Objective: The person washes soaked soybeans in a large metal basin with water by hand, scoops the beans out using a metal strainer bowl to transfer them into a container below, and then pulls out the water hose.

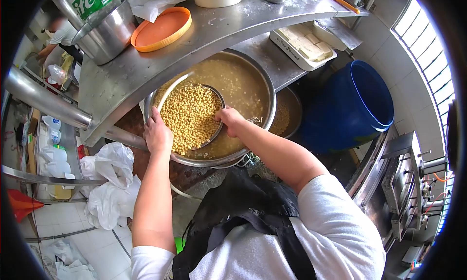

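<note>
In the head view, a large round metal basin (273, 102) full of cloudy, brownish water (243, 78) stands in front of the person. Inside the basin, toward its left, a metal bowl (214, 137) heaped with yellow soybeans (188, 115) is tilted at the water's surface. The right hand (231, 121) pinches the bowl's right rim, thumb and fingers closed on it. The left hand (159, 134) is curled at the bowl's left side, against a white hose (171, 88) that arches over the basin; its fingers are mostly hidden, so I cannot tell whether it grips the hose, the rim or both. Loose soybeans also show in the basin's water.

Beyond the basin runs a raised metal counter (253, 18), carrying an orange lid (162, 29) and a steel pot (108, 36). Just right of the basin sits a second bowl (297, 109) with some beans, and farther right a blue barrel (331, 109). Beyond the basin's right edge is a white tray (294, 57) of pale blocks (309, 48). White plastic bags (114, 165) lie to its lower left.
</note>
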A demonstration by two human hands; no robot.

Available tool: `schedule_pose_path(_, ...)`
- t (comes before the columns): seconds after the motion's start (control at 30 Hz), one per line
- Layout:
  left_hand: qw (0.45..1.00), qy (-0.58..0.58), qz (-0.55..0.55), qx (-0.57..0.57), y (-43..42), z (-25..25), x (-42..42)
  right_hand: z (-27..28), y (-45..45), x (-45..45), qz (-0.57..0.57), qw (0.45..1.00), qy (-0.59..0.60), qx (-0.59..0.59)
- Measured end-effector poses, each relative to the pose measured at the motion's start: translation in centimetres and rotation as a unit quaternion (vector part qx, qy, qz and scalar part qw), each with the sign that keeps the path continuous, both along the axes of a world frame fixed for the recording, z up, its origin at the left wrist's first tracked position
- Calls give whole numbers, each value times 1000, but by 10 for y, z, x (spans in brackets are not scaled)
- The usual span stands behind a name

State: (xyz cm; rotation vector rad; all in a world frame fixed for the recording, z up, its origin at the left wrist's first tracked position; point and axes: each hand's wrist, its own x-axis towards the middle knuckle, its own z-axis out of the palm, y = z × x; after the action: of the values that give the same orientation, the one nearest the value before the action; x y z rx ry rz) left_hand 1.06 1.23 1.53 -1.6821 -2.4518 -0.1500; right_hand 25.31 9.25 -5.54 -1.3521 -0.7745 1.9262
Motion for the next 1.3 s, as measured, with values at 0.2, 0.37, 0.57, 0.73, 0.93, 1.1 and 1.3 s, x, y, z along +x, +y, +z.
schedule_pose_path(0.2,999,27,-10,23,3,-10,-10,12,-7,18,-61,992,108,-29)
schedule_pose_path(0.37,999,27,-17,27,4,-11,-10,36,-20,46,-74,992,103,-7)
schedule_pose_path(0.57,999,17,-14,32,1,-6,-7,57,-36,64,-117,984,130,38)
schedule_pose_path(0.73,999,11,-15,33,4,-12,-9,64,-36,82,-135,983,100,70)
schedule_pose_path(0.93,998,36,-28,38,0,-11,-6,80,-40,114,-202,966,161,20)
schedule_pose_path(1.1,998,45,-22,33,5,-17,-11,74,-34,165,-254,934,251,27)
schedule_pose_path(1.3,998,50,-11,34,4,-16,-6,80,-44,247,-338,916,213,34)
